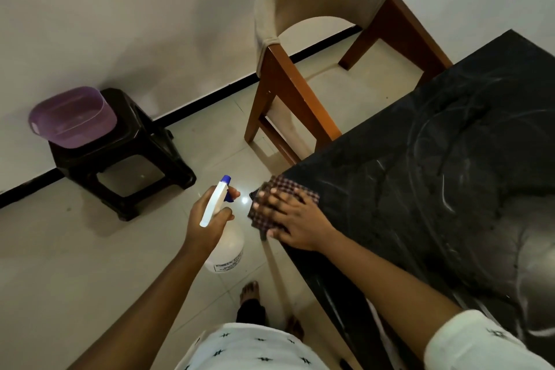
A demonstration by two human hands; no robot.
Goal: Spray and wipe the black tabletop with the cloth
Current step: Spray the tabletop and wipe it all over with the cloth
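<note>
The black tabletop (pixel 435 159) fills the right side, streaked with pale wipe marks. A dark checked cloth (pixel 283 186) lies folded over the table's near left corner. My right hand (pixel 295 219) presses flat on the cloth with straight fingers, which reach over the table's edge. My left hand (pixel 210 219) grips the neck of a white spray bottle (pixel 226 245) with a blue nozzle, held above the floor to the left of the table corner. The nozzle points up and to the right.
A beige chair with brown wooden legs (pixel 288 81) stands at the table's far left side. A purple plastic tub (pixel 72 116) sits on a dark stool (pixel 126 159) by the wall at left. Tiled floor (pixel 90 264) lies between them; my bare feet (pixel 249 290) show below.
</note>
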